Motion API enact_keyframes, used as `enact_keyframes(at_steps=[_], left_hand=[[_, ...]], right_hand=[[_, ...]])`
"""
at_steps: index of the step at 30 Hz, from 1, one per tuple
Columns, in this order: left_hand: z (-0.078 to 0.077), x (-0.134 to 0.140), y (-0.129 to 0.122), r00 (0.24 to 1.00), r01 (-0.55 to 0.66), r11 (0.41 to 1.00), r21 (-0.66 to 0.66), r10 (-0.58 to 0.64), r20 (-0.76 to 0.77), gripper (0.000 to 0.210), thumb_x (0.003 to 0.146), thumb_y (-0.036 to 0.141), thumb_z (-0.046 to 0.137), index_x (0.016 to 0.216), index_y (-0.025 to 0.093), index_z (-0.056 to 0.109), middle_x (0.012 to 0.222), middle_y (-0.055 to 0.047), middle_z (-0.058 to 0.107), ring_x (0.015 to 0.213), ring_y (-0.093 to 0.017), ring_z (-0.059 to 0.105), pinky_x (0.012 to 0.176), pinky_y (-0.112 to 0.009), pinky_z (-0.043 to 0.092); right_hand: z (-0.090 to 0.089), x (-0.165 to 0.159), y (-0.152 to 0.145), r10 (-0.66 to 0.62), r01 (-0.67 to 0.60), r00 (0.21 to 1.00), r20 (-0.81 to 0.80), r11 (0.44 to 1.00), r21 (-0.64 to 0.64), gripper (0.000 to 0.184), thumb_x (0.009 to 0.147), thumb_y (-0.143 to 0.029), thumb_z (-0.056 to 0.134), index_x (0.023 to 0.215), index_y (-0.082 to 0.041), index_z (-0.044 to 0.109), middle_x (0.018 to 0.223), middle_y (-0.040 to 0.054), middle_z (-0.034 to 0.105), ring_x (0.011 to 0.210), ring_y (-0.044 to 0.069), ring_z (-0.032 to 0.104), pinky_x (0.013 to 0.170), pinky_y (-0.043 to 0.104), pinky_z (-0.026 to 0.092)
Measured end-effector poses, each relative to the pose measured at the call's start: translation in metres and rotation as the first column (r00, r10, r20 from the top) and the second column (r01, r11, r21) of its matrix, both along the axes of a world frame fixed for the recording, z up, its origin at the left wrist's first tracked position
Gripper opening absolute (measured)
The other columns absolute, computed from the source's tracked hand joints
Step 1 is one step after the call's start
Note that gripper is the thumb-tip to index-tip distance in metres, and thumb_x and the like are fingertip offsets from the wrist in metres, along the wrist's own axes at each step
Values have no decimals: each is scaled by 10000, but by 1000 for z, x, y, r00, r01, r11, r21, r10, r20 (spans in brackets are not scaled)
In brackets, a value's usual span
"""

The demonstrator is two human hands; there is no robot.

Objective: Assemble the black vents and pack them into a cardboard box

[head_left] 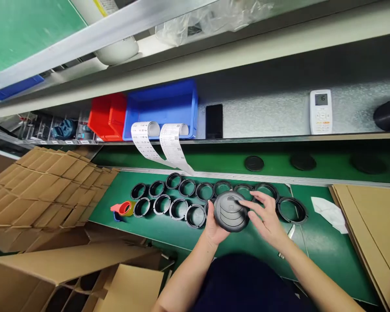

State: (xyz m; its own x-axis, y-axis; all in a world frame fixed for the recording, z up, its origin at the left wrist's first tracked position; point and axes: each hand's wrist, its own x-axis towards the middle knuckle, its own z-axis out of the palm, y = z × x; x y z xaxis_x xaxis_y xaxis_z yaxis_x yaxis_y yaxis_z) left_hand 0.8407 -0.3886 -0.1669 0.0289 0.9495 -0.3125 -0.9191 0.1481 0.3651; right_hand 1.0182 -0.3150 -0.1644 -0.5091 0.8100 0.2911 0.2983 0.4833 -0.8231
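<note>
Pinching the black disc (231, 212) by its edge, left grip (215, 229) faces spread right grip (267, 219), with green bench (333, 255) extending farther right.

Matt plastic is shown by the ridged disc (231, 219) in the grip, glossier plastic by the rings (301, 212) beside it. Beyond, smooth plastic is seen in the blue bin (165, 106); to the left, matt cardboard (52, 186).
</note>
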Motion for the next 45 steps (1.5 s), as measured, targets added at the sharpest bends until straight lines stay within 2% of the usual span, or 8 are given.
enact_keyframes(at_steps=[5, 13, 20, 27, 31, 34, 40, 45], left_hand=[[14, 26, -16, 998, -24, 998, -59, 21, -53, 726, 819, 713, 548, 1319, 188, 571, 1366, -119, 588, 1411, -322, 349, 1184, -482, 233], [27, 52, -19, 999, -20, 998, -52, 22, 33, 600, 814, 693, 576, 1113, 178, 646, 1221, -102, 645, 1294, -305, 479, 1155, -488, 274], [33, 58, -16, 992, 104, 993, -56, -99, 80, 703, 767, 808, 493, 1075, 193, 642, 1284, -186, 603, 1247, -402, 519, 1086, -658, 253], [32, 54, -12, 989, 142, 987, -71, -138, 59, 752, 766, 824, 466, 1139, 191, 627, 1281, -204, 610, 1206, -397, 562, 1079, -650, 271], [26, 50, -9, 994, 105, 985, -140, -101, 37, 744, 794, 784, 488, 1205, 179, 620, 1202, -178, 665, 1143, -352, 606, 1053, -573, 373], [16, 45, -9, 1000, 11, 962, -274, -15, -12, 585, 866, 663, 519, 1159, 176, 657, 1120, -96, 716, 1092, -255, 636, 1055, -417, 428], [-11, 53, -3, 978, 195, 890, -413, -209, 11, 568, 853, 642, 550, 1135, 162, 665, 1154, -129, 707, 1235, -343, 558, 1094, -474, 393], [-24, 53, 3, 942, 297, 854, -428, -335, -14, 714, 839, 703, 522, 1338, 194, 524, 1244, -157, 647, 1277, -361, 518, 1085, -514, 371]], right_hand=[[8, 6, 0, 104, -114, 991, 86, 986, 125, 358, 991, -428, 420, 1269, -383, 641, 1430, 62, 390, 1334, 338, 272, 1102, 619, 323], [10, 17, 7, 226, -226, 974, -10, 974, -20, 445, 1014, -468, 320, 1009, -293, 729, 1397, 58, 458, 1347, 305, 273, 1143, 586, 266], [11, 33, 5, 101, -144, 978, -183, 959, -244, 541, 1014, -533, 251, 1080, -266, 717, 1351, 90, 505, 1308, 284, 403, 1144, 554, 293], [7, 42, -2, 127, -159, 980, -151, 962, -223, 520, 1017, -520, 249, 1173, -299, 693, 1361, 74, 515, 1333, 280, 383, 1147, 557, 309], [-5, 40, -12, 177, -179, 983, -48, 983, -29, 500, 1019, -494, 257, 1410, -326, 520, 1526, 56, 376, 1407, 294, 287, 1167, 576, 272], [-16, 37, -21, 306, -322, 941, 146, 941, 100, 562, 976, -521, 421, 1484, -282, 427, 1589, 70, 299, 1457, 322, 199, 1191, 580, 224], [-33, 28, -21, 420, -393, 863, 280, 907, -149, 1036, 793, -655, 647, 1581, -235, 123, 1644, 152, 2, 1491, 392, 14, 1178, 619, 174], [-60, 28, -2, 375, -311, 888, 264, 916, -254, 1159, 653, -547, 785, 1572, -320, 118, 1576, 133, 184, 1442, 359, 202, 1144, 536, 300]])
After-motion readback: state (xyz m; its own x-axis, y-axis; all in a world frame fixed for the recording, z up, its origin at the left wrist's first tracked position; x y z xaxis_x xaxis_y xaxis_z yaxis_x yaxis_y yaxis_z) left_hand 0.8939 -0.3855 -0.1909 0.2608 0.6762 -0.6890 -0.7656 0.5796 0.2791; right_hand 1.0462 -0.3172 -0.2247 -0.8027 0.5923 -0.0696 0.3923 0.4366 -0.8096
